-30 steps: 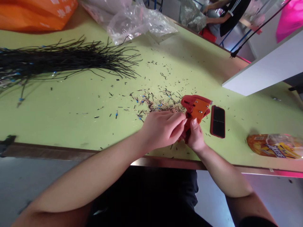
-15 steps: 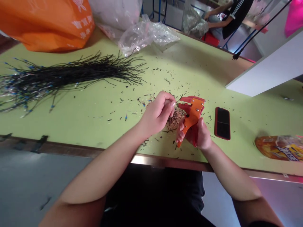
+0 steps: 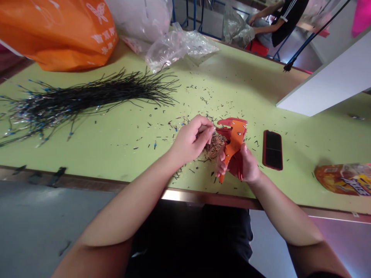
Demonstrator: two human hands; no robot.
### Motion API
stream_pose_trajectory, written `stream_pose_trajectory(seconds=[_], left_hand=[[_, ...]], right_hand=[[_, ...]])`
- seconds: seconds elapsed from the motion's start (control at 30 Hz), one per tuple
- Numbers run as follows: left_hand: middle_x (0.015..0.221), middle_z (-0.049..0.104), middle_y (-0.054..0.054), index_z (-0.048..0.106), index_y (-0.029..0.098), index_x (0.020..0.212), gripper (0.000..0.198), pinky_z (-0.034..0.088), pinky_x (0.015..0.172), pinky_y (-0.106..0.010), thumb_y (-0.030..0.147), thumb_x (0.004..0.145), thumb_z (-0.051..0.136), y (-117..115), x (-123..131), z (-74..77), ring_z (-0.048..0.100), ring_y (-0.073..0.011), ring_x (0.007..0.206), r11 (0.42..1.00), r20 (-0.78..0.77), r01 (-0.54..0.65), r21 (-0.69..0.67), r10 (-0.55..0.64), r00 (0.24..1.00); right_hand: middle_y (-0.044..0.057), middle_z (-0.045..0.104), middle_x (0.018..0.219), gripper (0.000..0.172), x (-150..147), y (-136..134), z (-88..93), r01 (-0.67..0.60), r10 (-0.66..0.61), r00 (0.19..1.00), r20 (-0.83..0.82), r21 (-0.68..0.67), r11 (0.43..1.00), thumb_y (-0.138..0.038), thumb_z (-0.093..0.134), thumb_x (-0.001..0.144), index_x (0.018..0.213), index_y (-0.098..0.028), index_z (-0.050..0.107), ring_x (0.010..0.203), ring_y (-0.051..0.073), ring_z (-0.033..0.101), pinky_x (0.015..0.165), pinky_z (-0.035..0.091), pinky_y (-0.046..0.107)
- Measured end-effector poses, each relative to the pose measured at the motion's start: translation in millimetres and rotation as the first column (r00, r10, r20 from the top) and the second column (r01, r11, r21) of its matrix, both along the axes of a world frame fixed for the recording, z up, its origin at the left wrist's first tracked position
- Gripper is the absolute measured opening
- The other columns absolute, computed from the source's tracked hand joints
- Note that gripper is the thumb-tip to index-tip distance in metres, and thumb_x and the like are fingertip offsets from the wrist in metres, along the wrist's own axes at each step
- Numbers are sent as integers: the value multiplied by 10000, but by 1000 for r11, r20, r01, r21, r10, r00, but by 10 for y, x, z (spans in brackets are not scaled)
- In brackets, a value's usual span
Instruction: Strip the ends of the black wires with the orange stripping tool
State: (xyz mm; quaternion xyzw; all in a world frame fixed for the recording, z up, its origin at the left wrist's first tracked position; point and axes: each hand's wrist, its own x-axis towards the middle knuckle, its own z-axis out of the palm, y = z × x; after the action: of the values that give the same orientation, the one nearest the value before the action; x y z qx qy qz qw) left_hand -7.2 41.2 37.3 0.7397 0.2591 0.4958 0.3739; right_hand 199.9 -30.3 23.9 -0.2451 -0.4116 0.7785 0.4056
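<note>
My left hand is closed in a pinch at the jaw side of an orange and red wire stripper. A thin black wire is in its fingers, mostly hidden by them. My right hand is wrapped around the stripper's handles, with the head pointing up and the jaws facing my left hand. Under the hands lies a heap of copper and black wire scraps. To the left stretches a large bundle of black wires with blue pieces at their left ends.
A phone and an orange drink bottle lie to the right. At the back are an orange bag, clear plastic bags and a white panel. Across the table sits another person.
The wire end that stood up between my left fingertips and the stripper no longer shows. My left hand has lowered slightly, and the stripper has tilted a little. The view has shifted slightly.
</note>
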Motion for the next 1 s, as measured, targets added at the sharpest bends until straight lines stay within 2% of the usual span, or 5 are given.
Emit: stream_pose_trajectory(seconds=[0.37, 0.6, 0.7, 0.83, 1.0], left_hand=[[689, 669, 56, 514, 236, 990, 76, 470, 570, -235, 252, 1064, 521, -1, -28, 24, 625, -104, 567, 997, -131, -82, -4, 81, 988], [734, 708, 32, 517, 237, 1023, 82, 497, 606, -269, 293, 1076, 491, -8, -29, 10, 686, -135, 626, 995, -205, -103, -9, 99, 974], [728, 705, 28, 539, 235, 1045, 102, 473, 611, -282, 315, 1078, 485, 2, -49, 14, 677, -148, 621, 991, -310, -133, 14, 130, 942], [664, 656, 38, 579, 237, 1012, 124, 389, 592, -290, 303, 1072, 492, 16, -78, 58, 596, -156, 556, 976, -481, -191, 103, 217, 849], [638, 630, 35, 618, 238, 1000, 160, 359, 590, -294, 286, 1065, 480, 22, -108, 120, 563, -169, 547, 957, -532, -226, 184, 291, 795]], right_hand=[[9, 640, 699, 607, -21, -32, -1, 60, -64, 991, 117, 34, 998, -802, 600, 957, 918, -204, 702, 605, 171, 644, 650, 640, 345], [-67, 478, 524, 635, -100, -53, 32, 109, -110, 979, 171, 14, 994, -824, 632, 924, 735, -221, 574, 432, 120, 468, 469, 496, 275], [-77, 457, 512, 626, -123, -66, 31, 148, -148, 973, 178, 16, 989, -801, 647, 931, 710, -223, 549, 412, 109, 441, 447, 452, 261], [-86, 436, 485, 639, -161, -82, 28, 216, -222, 944, 246, 49, 975, -811, 674, 901, 671, -233, 527, 389, 102, 408, 421, 413, 258], [-90, 409, 466, 640, -211, -107, 22, 306, -334, 899, 283, 138, 942, -789, 700, 894, 629, -243, 496, 365, 93, 363, 368, 333, 250]])
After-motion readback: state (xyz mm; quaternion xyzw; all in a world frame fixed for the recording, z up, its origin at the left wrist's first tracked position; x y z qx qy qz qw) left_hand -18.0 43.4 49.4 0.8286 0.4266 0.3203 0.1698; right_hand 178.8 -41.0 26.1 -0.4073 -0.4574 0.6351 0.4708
